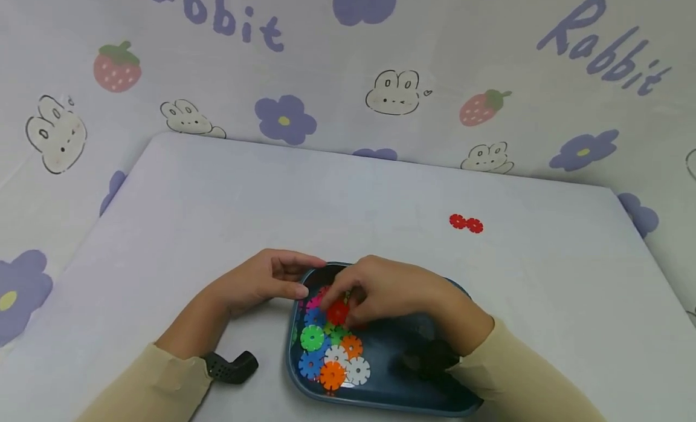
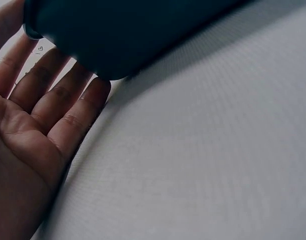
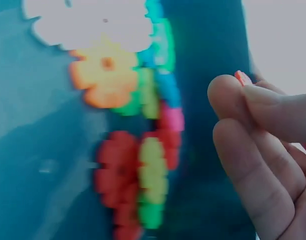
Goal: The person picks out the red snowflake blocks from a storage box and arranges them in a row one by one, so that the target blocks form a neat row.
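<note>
White table [image 1: 549,289], rabbit-print cloth [image 1: 326,59] behind | 1 tray [image 1: 388,383], loose discs [image 1: 336,353] at its 9 o'clock | 2 joined red discs [image 1: 458,221] on table, tray's 1 o'clock | left hand [image 1: 252,286] straight-fingered against tray, 10 o'clock | right hand [image 1: 391,286] pinching 1 red piece [image 3: 242,77], apparently a disc

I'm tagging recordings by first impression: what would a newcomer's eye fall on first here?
First, the bright notched discs heaped in the left of the dark blue tray, with the right grip above pinching a small red piece. Then the two touching red discs on the white table beyond, toward the right. The rabbit-print backdrop behind comes third.
</note>
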### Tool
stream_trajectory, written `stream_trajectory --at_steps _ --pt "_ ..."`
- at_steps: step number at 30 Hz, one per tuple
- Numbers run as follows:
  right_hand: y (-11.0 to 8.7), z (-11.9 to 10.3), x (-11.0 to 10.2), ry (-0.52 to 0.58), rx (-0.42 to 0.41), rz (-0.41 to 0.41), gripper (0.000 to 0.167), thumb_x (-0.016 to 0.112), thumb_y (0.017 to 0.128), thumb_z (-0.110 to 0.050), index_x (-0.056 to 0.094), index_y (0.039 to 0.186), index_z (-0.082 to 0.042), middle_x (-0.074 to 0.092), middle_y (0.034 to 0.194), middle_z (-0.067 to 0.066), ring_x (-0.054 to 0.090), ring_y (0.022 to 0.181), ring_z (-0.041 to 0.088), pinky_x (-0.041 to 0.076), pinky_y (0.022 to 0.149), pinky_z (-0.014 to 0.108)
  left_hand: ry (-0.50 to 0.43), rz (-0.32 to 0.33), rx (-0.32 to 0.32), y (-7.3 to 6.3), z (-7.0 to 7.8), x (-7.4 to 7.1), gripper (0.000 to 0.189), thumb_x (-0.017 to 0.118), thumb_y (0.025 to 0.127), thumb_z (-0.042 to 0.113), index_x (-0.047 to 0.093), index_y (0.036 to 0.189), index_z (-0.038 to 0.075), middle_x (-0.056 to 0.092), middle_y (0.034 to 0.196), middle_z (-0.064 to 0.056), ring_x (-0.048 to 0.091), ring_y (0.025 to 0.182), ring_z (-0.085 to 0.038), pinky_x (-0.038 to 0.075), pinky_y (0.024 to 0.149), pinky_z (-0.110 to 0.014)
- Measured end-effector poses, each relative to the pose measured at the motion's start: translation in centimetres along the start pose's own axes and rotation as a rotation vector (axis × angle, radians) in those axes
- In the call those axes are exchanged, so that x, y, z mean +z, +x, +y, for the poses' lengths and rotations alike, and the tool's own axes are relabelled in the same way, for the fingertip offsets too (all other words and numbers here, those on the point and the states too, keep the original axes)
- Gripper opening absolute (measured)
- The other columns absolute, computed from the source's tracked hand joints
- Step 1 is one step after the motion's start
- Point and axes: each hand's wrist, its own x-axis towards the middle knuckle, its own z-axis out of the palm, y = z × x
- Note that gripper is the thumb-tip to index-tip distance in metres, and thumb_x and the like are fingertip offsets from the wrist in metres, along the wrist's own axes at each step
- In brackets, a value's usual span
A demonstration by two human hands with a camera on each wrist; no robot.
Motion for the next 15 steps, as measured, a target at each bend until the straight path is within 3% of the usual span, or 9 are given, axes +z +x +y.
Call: stream_trajectory --at_steps 9,15 --pt "-2.8 -1.9 -1.2 0.006 0.012 0.219 0.036 0.077 0.083 -0.008 0.072 0.118 -0.015 0.071 0.106 -0.001 0.067 0.077 0.008 0.058 0.073 0.025 -0.020 -0.008 0.021 -0.2 -0.1 0.1 0.050 0.072 0.089 0.010 0.057 0.136 0.004 0.060 0.136 -0.016 0.057 0.127 -0.028 0.051 0.098 -0.032" --pt "-3.7 -2.2 -1.6 -0.006 -0.004 0.283 0.039 0.079 0.082 -0.011 0.071 0.120 -0.012 0.072 0.109 0.003 0.069 0.083 0.006 0.058 0.076 0.023 -0.030 0.002 0.006 -0.3 -0.1 0.0 0.048 0.069 0.089 0.005 0.057 0.136 0.004 0.060 0.136 -0.015 0.057 0.127 -0.028 0.051 0.099 -0.033"
